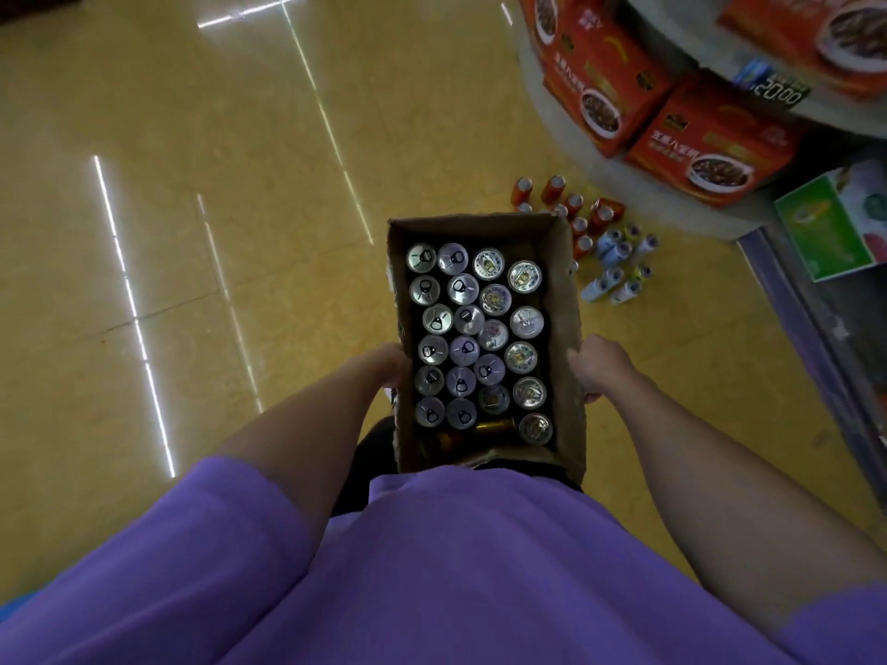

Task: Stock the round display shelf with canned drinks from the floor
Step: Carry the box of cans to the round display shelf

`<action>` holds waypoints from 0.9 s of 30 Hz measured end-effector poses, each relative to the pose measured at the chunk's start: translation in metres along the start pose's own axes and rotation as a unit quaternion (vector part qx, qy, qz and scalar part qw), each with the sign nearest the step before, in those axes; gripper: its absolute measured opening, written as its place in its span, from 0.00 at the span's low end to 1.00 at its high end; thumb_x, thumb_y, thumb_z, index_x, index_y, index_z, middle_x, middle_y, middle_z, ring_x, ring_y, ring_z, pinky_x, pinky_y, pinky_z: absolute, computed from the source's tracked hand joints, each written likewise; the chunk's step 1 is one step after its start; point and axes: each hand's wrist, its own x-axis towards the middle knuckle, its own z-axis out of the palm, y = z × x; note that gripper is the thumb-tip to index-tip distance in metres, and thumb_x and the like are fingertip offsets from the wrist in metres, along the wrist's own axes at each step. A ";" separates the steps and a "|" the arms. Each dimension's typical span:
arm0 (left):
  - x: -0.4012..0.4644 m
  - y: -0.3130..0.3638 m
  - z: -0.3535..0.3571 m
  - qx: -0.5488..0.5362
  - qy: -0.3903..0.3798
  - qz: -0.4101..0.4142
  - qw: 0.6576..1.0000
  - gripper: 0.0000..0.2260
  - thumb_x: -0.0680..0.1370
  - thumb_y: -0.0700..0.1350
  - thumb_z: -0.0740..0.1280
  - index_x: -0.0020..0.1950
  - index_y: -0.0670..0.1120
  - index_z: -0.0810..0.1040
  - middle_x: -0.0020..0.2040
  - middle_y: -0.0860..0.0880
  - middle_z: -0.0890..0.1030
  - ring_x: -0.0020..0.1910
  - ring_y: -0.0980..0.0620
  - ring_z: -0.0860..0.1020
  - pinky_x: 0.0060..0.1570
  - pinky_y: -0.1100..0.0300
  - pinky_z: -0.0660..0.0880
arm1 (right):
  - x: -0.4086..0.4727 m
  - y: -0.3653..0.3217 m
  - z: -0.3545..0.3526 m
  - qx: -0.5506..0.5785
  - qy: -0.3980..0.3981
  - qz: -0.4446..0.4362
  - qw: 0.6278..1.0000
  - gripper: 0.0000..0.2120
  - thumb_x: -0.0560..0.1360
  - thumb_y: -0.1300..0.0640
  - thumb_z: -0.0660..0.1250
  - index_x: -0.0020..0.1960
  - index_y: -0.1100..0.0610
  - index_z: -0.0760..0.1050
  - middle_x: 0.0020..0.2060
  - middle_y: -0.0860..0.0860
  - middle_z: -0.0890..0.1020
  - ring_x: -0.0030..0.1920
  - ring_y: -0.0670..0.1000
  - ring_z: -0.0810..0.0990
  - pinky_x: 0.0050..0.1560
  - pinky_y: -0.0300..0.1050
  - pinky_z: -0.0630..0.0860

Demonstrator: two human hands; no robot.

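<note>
- A person in a purple shirt (pixel 456 568) stood on a glossy yellow floor (pixel 192 184), holding an open cardboard box (pixel 566 300) in front of the body, clear of the floor.
- The left hand (pixel 386 364) gripped the box's left wall; its fingers curled round the outside and underside, and their tips were hidden from view.
- The right hand (pixel 597 364) gripped the right wall; the fingers curled over and under the cardboard edge, clamped on it.
- The box held upright cans (pixel 463 350) in roughly four rows, silver tops with pull tabs facing up; at the near end at least one gold can (pixel 494 426) lay on its side.
- Beyond the box, on the floor, stood a cluster of red cans (pixel 552 189); just to the right of these stood a group of pale blue and white cans (pixel 619 264).
- The round display shelf (pixel 638 182) occupied the upper right; its lower tier carried red cartons (pixel 710 146) printed with a bowl picture; a price tag (pixel 775 88) sat on the tier edge above.
- A green box (pixel 825 228) lay at the right, beside the shelf base.
</note>
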 end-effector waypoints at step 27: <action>0.223 -0.010 -0.407 0.338 0.057 0.103 0.934 0.16 0.77 0.44 0.64 0.65 0.43 0.75 0.61 0.43 0.79 0.56 0.42 0.78 0.54 0.52 0.76 | 0.154 -0.294 -0.160 0.193 0.063 0.034 0.978 0.16 0.82 0.54 0.57 0.48 0.67 0.73 0.43 0.63 0.81 0.35 0.61 0.81 0.33 0.52 0.80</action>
